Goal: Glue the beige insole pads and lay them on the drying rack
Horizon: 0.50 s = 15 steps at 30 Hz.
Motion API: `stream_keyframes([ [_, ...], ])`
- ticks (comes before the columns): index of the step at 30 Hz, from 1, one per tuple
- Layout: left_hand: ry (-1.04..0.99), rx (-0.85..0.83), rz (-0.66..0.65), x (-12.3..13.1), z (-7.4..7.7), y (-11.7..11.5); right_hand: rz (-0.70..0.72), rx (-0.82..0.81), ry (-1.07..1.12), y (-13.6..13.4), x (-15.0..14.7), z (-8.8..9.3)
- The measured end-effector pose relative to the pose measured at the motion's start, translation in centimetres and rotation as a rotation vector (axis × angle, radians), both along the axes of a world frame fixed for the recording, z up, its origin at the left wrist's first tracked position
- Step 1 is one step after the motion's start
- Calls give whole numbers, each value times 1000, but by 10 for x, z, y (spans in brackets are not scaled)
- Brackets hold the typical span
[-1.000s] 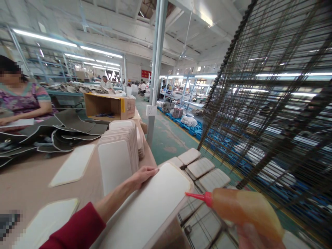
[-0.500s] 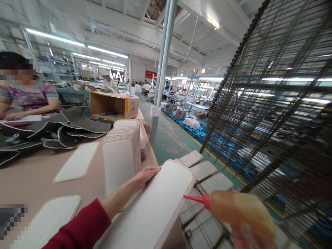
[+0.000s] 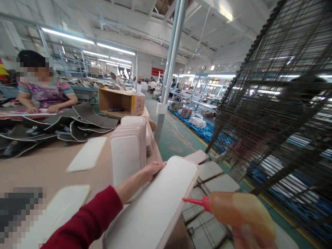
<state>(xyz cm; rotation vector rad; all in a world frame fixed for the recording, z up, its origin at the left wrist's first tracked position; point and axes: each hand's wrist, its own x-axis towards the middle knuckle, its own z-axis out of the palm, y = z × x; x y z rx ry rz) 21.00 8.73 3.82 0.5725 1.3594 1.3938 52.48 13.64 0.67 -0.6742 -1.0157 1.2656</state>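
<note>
My left hand (image 3: 151, 170), in a red sleeve, lies on the far left edge of a white rounded panel (image 3: 158, 204) that juts over the table's right edge, its fingers curled round that edge. My right hand (image 3: 249, 237), at the bottom right and mostly cut off, grips an orange squeeze bottle (image 3: 241, 209). The bottle's red nozzle (image 3: 195, 201) touches the panel's right rim. A stack of the same panels (image 3: 128, 152) stands on the table just beyond my left hand.
Single panels (image 3: 86, 158) lie flat on the brown table (image 3: 38, 166). A wire rack (image 3: 272, 103) with more panels (image 3: 221, 183) stands to the right. Dark cut pieces (image 3: 85, 119), a cardboard box (image 3: 120, 100) and a seated person (image 3: 44, 91) are at the back left. A steel pillar (image 3: 169, 69) rises behind.
My view has swung left, shifting everything rightward in the frame. The nozzle has slid slightly lower along the panel's right rim. Both hands keep their hold.
</note>
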Motion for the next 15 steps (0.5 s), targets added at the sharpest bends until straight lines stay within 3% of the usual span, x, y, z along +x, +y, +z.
stream_keyframes([
  [6,13,-4,38,1,2,7,52,-18,2,-13,-2,18],
  [15,26,-33,71,-2,4,17,55,-72,4,-18,1,13],
])
